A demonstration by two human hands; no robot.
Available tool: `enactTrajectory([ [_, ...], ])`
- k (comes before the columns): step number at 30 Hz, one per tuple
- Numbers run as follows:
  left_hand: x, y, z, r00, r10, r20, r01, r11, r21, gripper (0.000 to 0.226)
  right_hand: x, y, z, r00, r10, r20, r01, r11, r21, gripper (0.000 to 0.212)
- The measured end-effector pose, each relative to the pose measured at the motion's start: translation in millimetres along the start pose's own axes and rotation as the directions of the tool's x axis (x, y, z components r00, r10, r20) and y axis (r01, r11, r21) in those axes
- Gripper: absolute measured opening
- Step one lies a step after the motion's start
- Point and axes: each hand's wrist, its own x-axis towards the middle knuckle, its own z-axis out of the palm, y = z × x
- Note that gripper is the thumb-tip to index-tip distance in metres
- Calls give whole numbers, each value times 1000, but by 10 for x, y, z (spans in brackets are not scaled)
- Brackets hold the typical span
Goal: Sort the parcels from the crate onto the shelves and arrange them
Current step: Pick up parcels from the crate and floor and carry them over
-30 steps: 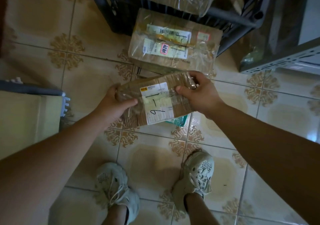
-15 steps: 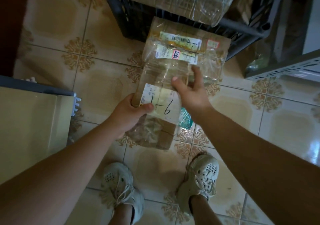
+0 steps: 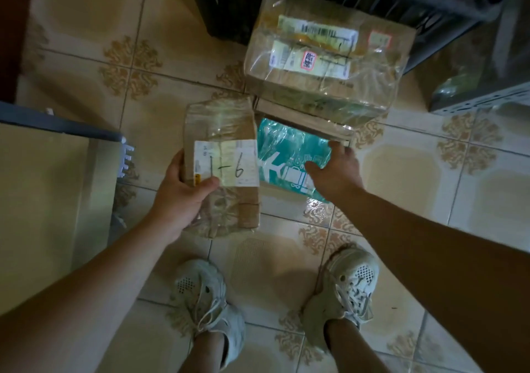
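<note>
My left hand [image 3: 179,197] grips a brown taped parcel [image 3: 222,132] with a white label marked "1-6", holding it above the tiled floor. My right hand [image 3: 334,172] reaches down onto a teal plastic parcel [image 3: 284,143] printed with a white plane and suitcase, fingers curling at its right edge. That teal parcel lies on a flat cardboard piece on the floor. Behind it sits a larger plastic-wrapped brown parcel [image 3: 324,66] with barcode labels, leaning against the black crate [image 3: 229,8] at the top.
A grey metal shelf corner [image 3: 484,100] shows at the right, with a wrapped item beneath the upright. At the left stands a pale surface with a dark edge [image 3: 60,126]. My two feet in pale shoes [image 3: 206,295] stand on the tiles below the parcels.
My right hand let go of the "1-6" parcel and dropped onto the teal parcel. My left hand alone now holds the "1-6" parcel, turned upright and shifted left.
</note>
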Motion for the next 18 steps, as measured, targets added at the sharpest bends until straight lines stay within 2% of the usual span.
enactTrajectory([
  [2,127,-90,-34,1000,2,-16,-2,999,35,67,137,171,53,999,-38,-35,31,985,-168,82],
  [4,235,-172,-21,1000,4,-28,-2,998,59,67,288,299,122,997,-71,4,69,956,-285,94],
  [7,331,-272,62,999,18,-40,-14,995,102,67,413,402,204,993,-90,81,115,912,-393,102],
  [11,340,-370,199,1000,0,-19,2,990,139,70,357,457,264,997,-51,51,69,876,-478,106],
  [13,334,-376,269,1000,-1,-5,2,990,141,70,313,502,297,997,20,76,21,865,-501,104],
  [15,340,-372,325,1000,-1,3,0,991,134,71,286,540,338,993,63,98,-6,868,-497,91],
  [18,321,-406,339,1000,6,-15,-4,992,129,73,267,553,399,986,120,117,-66,920,-387,78],
])
